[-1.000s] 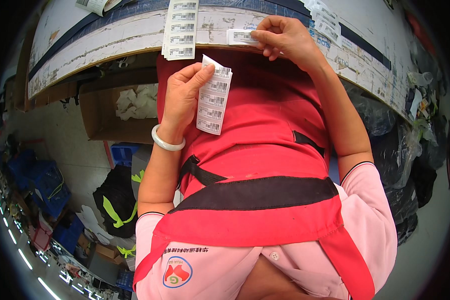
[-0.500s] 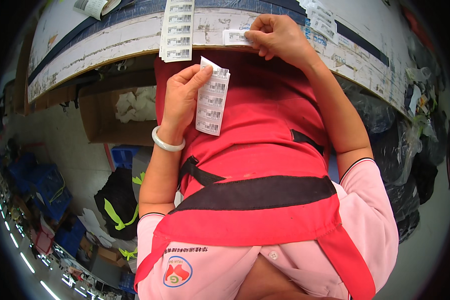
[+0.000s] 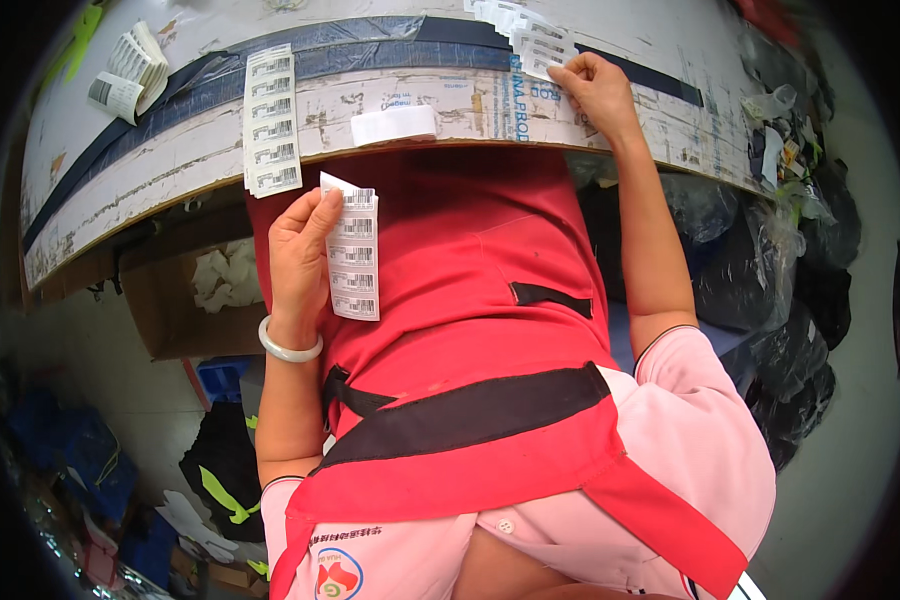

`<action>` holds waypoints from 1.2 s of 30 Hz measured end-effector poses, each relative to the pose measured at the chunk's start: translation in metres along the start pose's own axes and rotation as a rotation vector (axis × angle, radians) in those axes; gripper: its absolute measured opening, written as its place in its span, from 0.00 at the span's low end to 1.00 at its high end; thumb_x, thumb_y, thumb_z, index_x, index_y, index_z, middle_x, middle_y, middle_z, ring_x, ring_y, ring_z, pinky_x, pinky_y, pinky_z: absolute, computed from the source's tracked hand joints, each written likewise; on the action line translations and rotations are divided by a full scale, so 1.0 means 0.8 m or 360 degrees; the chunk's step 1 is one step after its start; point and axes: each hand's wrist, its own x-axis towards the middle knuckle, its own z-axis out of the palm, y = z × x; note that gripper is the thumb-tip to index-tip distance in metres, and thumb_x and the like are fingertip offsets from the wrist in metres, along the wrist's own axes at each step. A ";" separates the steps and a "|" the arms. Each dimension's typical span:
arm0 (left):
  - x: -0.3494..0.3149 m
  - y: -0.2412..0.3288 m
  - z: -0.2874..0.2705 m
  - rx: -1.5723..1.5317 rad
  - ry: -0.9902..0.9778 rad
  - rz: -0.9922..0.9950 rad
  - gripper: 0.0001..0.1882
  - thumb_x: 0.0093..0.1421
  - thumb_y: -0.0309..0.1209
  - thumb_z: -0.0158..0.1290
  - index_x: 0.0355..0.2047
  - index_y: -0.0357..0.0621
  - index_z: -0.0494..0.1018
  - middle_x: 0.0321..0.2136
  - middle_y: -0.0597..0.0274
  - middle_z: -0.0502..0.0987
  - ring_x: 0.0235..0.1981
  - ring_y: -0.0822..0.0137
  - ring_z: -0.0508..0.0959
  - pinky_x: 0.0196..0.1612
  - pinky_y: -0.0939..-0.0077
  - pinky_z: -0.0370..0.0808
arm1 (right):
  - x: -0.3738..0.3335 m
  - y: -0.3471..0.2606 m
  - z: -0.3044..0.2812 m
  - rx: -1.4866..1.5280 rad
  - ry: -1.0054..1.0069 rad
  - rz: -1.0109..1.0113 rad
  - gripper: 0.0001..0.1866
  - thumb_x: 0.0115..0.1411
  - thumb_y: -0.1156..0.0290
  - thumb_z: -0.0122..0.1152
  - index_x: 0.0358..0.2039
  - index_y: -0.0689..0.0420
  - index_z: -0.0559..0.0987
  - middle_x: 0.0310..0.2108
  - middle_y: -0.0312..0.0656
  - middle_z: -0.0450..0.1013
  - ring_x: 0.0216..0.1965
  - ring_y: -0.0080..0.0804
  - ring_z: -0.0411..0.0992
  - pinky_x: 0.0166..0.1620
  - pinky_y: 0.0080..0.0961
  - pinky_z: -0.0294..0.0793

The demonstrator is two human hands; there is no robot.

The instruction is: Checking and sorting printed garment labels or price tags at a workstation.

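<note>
My left hand point(image 3: 305, 245) pinches a folded strip of white barcode labels point(image 3: 354, 262) between thumb and fingers, in front of the red apron. My right hand point(image 3: 600, 98) reaches to the far side of the table, its thumb and fingertips closed at the near corner of a fanned pile of label strips point(image 3: 530, 38). Between the hands, a small white stack point(image 3: 394, 124) lies at the table's front edge; no print shows on its top. Left of it, a long stack of barcode label strips point(image 3: 272, 120) hangs slightly over the edge.
The worn white table point(image 3: 460, 105) carries dark tape bands. A curled bundle of labels point(image 3: 130, 72) lies at its far left. Below stand an open cardboard box point(image 3: 160, 310) with crumpled paper and, on the right, dark plastic bags point(image 3: 735, 265).
My right hand has left the small white stack and moved right and away to the fanned label pile. My left hand still holds its label strip. The whole view has shifted.
</note>
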 end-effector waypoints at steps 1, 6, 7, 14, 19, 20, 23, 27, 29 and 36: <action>-0.001 0.002 0.001 -0.0002 -0.0016 0.0004 0.08 0.65 0.30 0.52 0.37 0.38 0.76 0.30 0.63 0.81 0.28 0.77 0.80 0.32 0.86 0.76 | 0.000 -0.003 0.001 0.0010 -0.0008 0.0000 0.14 0.55 0.59 0.67 0.27 0.58 0.79 0.20 0.32 0.73 0.20 0.16 0.69 0.25 0.14 0.67; -0.004 0.003 0.010 0.0037 0.0043 0.0077 0.08 0.63 0.30 0.54 0.36 0.36 0.78 0.28 0.67 0.79 0.27 0.81 0.76 0.31 0.88 0.71 | 0.006 -0.021 -0.009 -0.0805 0.0181 0.0044 0.27 0.46 0.43 0.68 0.30 0.57 0.77 0.28 0.45 0.78 0.31 0.40 0.77 0.36 0.34 0.74; -0.002 0.002 0.012 0.0052 0.0028 0.0094 0.08 0.64 0.30 0.54 0.36 0.37 0.77 0.28 0.68 0.79 0.27 0.82 0.74 0.31 0.88 0.70 | 0.004 -0.021 -0.010 -0.0855 0.0214 0.0039 0.25 0.49 0.46 0.68 0.32 0.57 0.77 0.28 0.44 0.78 0.30 0.36 0.77 0.36 0.31 0.74; -0.009 0.010 0.023 0.0166 0.0010 0.0222 0.08 0.63 0.29 0.54 0.34 0.36 0.77 0.26 0.70 0.77 0.26 0.83 0.72 0.29 0.89 0.69 | -0.132 -0.171 0.061 0.1054 -0.0953 -0.0078 0.09 0.61 0.69 0.61 0.38 0.59 0.81 0.26 0.32 0.75 0.23 0.13 0.69 0.26 0.11 0.69; -0.009 0.010 0.020 0.0345 -0.0039 0.0474 0.06 0.61 0.26 0.57 0.33 0.34 0.77 0.31 0.67 0.77 0.29 0.81 0.73 0.32 0.88 0.70 | -0.147 -0.179 0.084 0.1169 -0.1079 -0.0046 0.09 0.59 0.69 0.63 0.36 0.60 0.81 0.28 0.33 0.75 0.23 0.14 0.68 0.26 0.11 0.69; -0.010 0.009 0.020 0.0435 -0.0023 0.0549 0.06 0.60 0.25 0.57 0.32 0.33 0.78 0.32 0.66 0.76 0.30 0.80 0.73 0.33 0.87 0.70 | -0.147 -0.178 0.086 0.1191 -0.1074 -0.0009 0.09 0.59 0.68 0.64 0.36 0.61 0.81 0.28 0.33 0.75 0.24 0.14 0.68 0.26 0.11 0.69; -0.011 0.006 0.021 0.0565 0.0018 0.0661 0.05 0.59 0.24 0.58 0.31 0.33 0.78 0.33 0.65 0.76 0.31 0.79 0.74 0.34 0.86 0.71 | -0.146 -0.178 0.094 0.1424 -0.1165 0.0210 0.09 0.59 0.68 0.64 0.35 0.61 0.80 0.27 0.32 0.75 0.24 0.14 0.68 0.26 0.11 0.68; -0.008 0.006 0.021 0.0693 0.0056 0.0759 0.06 0.60 0.25 0.56 0.30 0.33 0.78 0.30 0.66 0.76 0.30 0.79 0.73 0.32 0.86 0.69 | -0.150 -0.178 0.097 0.1389 -0.1181 0.0277 0.08 0.58 0.69 0.64 0.32 0.62 0.81 0.27 0.33 0.75 0.26 0.16 0.70 0.28 0.16 0.72; -0.006 0.011 0.012 0.0782 0.0030 0.0685 0.08 0.62 0.27 0.55 0.30 0.32 0.78 0.28 0.67 0.75 0.29 0.80 0.72 0.30 0.86 0.68 | -0.157 -0.179 0.101 0.1232 -0.0902 -0.0077 0.06 0.57 0.71 0.64 0.33 0.60 0.81 0.28 0.35 0.75 0.26 0.20 0.71 0.28 0.18 0.73; 0.012 0.005 -0.002 0.0267 0.0171 0.0132 0.15 0.66 0.34 0.49 0.28 0.35 0.78 0.22 0.69 0.76 0.23 0.82 0.70 0.26 0.85 0.66 | -0.165 -0.179 0.113 0.0565 -0.0198 -0.1474 0.07 0.50 0.77 0.67 0.31 0.58 0.79 0.30 0.40 0.73 0.29 0.32 0.74 0.31 0.24 0.75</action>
